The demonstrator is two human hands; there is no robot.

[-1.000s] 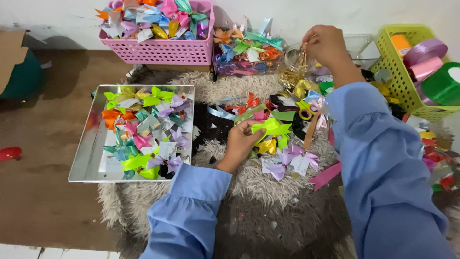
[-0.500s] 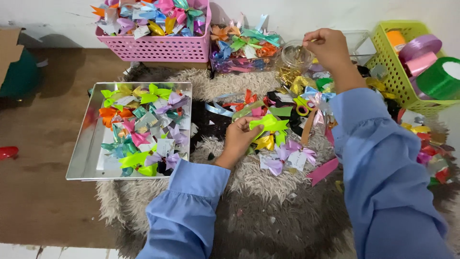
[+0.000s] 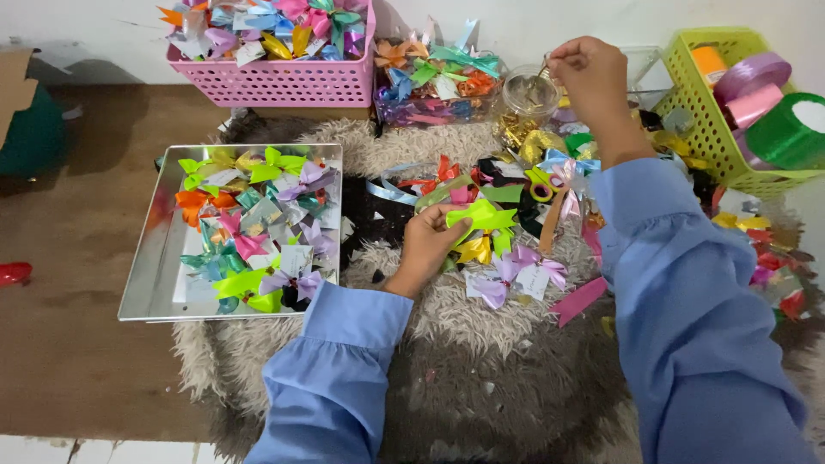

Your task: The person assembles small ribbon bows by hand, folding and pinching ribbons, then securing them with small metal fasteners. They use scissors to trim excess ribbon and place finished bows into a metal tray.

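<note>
Bows are already filling the metal tray [image 3: 146, 283]; left hand [image 3: 427, 249] is gripping a lime ribbon bow [image 3: 481, 216] while right hand [image 3: 591, 76] fingers are pinching something small over the glass jar [image 3: 526, 93]; loose bows are waiting.

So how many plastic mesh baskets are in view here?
2. A pink basket sits at the top left, heaped with ribbon bows; a green basket stands at the right edge, holding ribbon rolls. Clutter may hide others.

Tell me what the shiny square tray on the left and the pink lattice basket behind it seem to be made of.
The shiny square tray looks like metal, probably steel or aluminium: its bare floor is silvery and mirrors the room. The pink lattice basket looks like moulded plastic: even colour, regular perforated walls, slight sheen.
</note>
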